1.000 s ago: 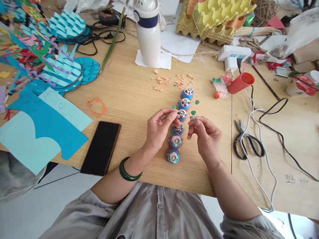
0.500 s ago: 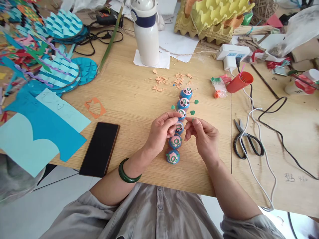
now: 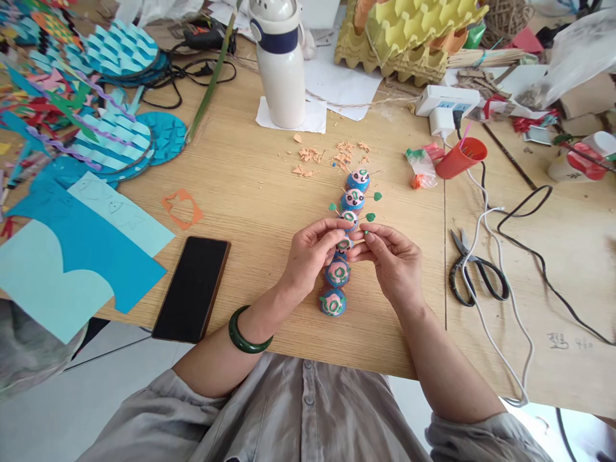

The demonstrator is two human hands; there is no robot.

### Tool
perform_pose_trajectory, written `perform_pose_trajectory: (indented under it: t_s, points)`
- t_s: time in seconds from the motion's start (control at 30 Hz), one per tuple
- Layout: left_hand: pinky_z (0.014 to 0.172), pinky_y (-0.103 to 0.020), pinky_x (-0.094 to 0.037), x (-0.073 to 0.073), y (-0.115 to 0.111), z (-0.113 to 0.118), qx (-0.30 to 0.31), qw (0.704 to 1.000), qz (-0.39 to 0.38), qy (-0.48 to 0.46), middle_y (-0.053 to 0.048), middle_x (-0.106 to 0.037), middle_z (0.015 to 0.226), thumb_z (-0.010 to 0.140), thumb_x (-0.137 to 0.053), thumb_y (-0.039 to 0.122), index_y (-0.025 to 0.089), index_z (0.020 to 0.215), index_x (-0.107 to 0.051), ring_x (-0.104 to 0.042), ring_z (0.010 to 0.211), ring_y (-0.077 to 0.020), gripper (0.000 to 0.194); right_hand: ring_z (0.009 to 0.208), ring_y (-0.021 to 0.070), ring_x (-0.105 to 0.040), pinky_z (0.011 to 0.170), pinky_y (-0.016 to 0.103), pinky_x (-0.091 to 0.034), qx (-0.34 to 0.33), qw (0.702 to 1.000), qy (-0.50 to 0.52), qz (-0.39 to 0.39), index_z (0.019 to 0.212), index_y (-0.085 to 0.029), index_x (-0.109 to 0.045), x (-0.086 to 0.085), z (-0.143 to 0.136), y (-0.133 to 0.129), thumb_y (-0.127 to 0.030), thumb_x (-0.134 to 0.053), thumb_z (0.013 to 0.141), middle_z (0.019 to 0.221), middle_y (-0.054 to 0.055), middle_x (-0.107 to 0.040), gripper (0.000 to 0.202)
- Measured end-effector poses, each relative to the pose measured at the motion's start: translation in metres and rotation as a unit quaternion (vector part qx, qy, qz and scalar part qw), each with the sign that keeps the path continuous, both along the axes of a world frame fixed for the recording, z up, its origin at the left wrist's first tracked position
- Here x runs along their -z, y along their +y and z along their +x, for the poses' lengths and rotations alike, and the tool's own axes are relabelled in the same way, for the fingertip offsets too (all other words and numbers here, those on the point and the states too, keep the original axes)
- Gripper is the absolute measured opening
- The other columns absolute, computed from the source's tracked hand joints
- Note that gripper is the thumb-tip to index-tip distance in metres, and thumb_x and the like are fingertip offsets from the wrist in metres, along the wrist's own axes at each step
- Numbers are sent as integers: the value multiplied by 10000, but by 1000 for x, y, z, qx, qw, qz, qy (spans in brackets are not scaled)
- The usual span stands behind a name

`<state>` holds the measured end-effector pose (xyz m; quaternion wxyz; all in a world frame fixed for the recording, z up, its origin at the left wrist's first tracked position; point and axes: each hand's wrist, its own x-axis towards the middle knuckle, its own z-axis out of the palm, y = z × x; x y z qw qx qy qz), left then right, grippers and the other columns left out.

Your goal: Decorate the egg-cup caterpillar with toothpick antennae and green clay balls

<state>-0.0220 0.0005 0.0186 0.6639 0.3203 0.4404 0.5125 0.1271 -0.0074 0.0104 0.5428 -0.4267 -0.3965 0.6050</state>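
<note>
A row of blue domes (image 3: 337,273), like egg-carton cups, runs up the table before me, each topped with pink and green clay-like pieces. Thin sticks with green tips (image 3: 378,196) poke out from the sides of the upper domes. My right hand (image 3: 397,260) pinches a tiny green lump of clay (image 3: 366,232) between thumb and forefinger, just right of the row. Opposite it, my left hand (image 3: 312,253) is closed in a pinch over the middle domes. Whatever its fingertips hold is too small to make out. Both hands partly cover the domes beneath them.
Left of my hands lie a black phone (image 3: 191,289), an orange paper cutout (image 3: 183,208) and blue card (image 3: 86,237). Scissors (image 3: 476,269), cables and a red cup (image 3: 462,158) are to the right. Orange scraps (image 3: 310,154), a white bottle (image 3: 283,77) and yellow egg trays (image 3: 414,38) stand beyond.
My right hand has shifted slightly left, closer to my left fingertips, and its fingers have straightened under the green lump. The left hand has barely moved.
</note>
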Motion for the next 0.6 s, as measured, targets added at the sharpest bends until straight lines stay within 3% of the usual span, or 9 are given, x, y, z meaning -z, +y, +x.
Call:
perform_pose_trajectory:
  t_s: [0.2,0.3,0.47,0.6]
  points:
    - [598,-221,-466,2,-4,1,17,991,77,104,-36,-755,809,859,-725,424,193,933,-819,-619,666,-111,260,599,141,-733,611,327,-668,0,995,-78,61,1079,-238,-671,-5,-3,-6,-383,-727,895,815,-8,-769,241]
    - [728,-242,-526,4,-4,0,34,980,131,145,-54,-782,899,872,-728,374,200,951,-829,-691,820,-155,216,594,143,-732,588,306,-653,-21,991,-99,82,1187,-253,-615,-6,-3,-9,-395,-704,914,783,-18,-752,320]
    - [647,-213,-480,6,-3,-2,-2,921,288,261,-6,-682,738,895,-704,258,254,996,-832,-605,661,-102,164,593,146,-729,604,314,-653,-49,991,-96,80,1281,-249,-578,-6,-1,-9,-389,-667,939,778,-14,-752,380]
    - [600,-213,-444,6,-4,-2,-27,885,323,334,2,-623,675,912,-666,244,237,983,-830,-527,589,-94,179,590,151,-725,602,323,-650,-57,993,-84,58,1298,-241,-579,-7,0,-9,-406,-659,937,784,-5,-762,405]
